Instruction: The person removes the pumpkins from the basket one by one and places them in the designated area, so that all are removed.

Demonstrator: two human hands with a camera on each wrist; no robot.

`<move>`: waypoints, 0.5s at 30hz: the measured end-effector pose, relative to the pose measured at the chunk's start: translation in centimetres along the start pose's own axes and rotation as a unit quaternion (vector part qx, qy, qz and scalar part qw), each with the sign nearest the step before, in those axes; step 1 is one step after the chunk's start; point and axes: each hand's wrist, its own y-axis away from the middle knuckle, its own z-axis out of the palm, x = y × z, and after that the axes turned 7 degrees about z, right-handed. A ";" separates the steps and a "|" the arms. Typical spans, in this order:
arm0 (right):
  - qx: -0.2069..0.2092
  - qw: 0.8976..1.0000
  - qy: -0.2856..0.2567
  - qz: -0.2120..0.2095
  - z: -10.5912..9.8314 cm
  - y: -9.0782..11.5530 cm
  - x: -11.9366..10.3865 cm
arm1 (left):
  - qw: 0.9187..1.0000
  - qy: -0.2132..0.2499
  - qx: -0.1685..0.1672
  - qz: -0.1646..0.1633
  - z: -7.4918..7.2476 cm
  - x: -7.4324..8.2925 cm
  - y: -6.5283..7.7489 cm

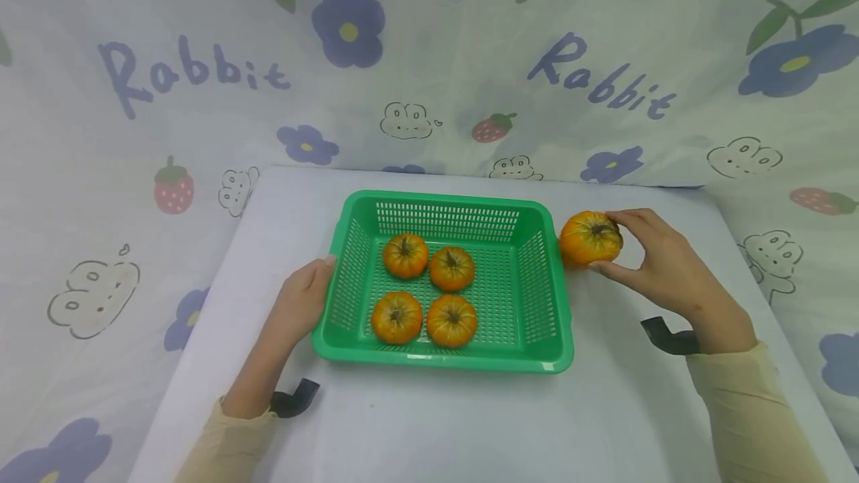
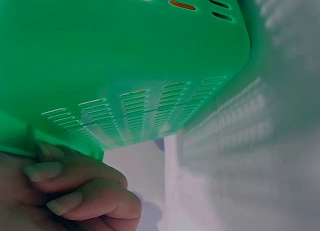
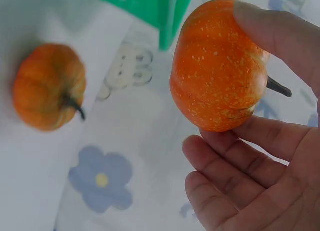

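Observation:
A green plastic basket (image 1: 443,360) with slotted sides stands on the table, and several small orange pumpkins (image 1: 397,317) lie in its left and middle part. My left hand (image 1: 305,297) grips the basket's left rim; the left wrist view shows its curled fingers (image 2: 95,198) at the rim, beside the outer wall. Just outside the right rim, my right hand (image 1: 661,263) pinches an orange pumpkin (image 1: 590,237) between thumb and fingers, held above the table. A second pumpkin (image 3: 49,87) rests on the table below it, mostly hidden in the head view.
The white table (image 1: 429,431) extends around the basket. Behind it and at the sides hangs a pale cloth (image 1: 443,58) printed with flowers, rabbits and strawberries. A black curved piece (image 1: 671,338) sits at the right wrist and another (image 1: 295,399) at the left wrist.

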 end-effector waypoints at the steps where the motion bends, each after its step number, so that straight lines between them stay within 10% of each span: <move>1: 0.001 1.000 0.000 0.008 -0.1 0.0 0.4 | 1.000 0.000 0.002 0.000 0.0 0.0 0.0; 15: -0.009 0.995 -0.017 0.093 1.0 -0.3 5.4 | 1.000 0.001 0.016 0.006 0.3 -0.3 0.1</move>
